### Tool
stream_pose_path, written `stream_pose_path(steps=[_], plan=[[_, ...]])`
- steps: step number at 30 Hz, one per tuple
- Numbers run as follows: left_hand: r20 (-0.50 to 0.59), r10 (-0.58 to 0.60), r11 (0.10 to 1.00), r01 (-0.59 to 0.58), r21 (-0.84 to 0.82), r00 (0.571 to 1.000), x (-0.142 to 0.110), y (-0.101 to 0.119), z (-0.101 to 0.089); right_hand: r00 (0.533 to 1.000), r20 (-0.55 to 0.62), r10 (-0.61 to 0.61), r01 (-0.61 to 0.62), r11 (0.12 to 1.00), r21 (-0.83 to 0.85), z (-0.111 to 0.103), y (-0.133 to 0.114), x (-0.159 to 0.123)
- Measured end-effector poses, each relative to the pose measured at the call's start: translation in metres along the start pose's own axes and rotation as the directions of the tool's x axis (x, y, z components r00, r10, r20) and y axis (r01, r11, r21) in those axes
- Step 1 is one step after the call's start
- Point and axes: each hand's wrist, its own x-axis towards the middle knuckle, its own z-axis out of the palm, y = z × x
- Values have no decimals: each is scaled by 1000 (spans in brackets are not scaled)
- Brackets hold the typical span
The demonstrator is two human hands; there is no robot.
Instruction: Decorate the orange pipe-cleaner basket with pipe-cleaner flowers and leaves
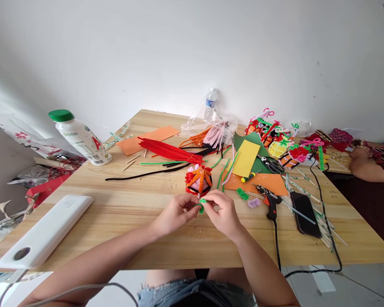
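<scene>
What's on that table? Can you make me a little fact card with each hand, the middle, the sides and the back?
Left hand: fingertips at the green fuzzy piece
Right hand: pinching that same piece
Just beyond the hands: red-and-orange craft
Middle: red fuzzy sticks, yellow sheet
Left side: green-capped bottle, white power bank
Right side: glue gun, phone
Back: clear bottle by the wall
Far right: another person's arm
</scene>
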Motion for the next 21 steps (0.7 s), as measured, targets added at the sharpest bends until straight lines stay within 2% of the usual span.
stream_pose_path(steps=[4,9,11,13,15,21], plan=[[-22,-13,1000,13,-20,1000,1,-1,0,999,36,10,-9,1000,-27,1,1,-1],[71,-81,996,79,36,994,1,0,-3,989,113,93,-88,995,-52,3,2,-5],[140,-180,983,171,70,974,1,0,-5,978,164,130,-118,990,-82,3,1,-6],[201,-291,956,278,90,936,2,0,-6,962,214,171,-148,982,-121,2,0,-6],[230,-356,934,341,103,906,3,0,-6,945,251,210,-173,972,-161,2,-1,-7],[240,-347,937,325,124,907,3,-3,-5,907,326,266,-201,955,-220,-2,-1,-6]])
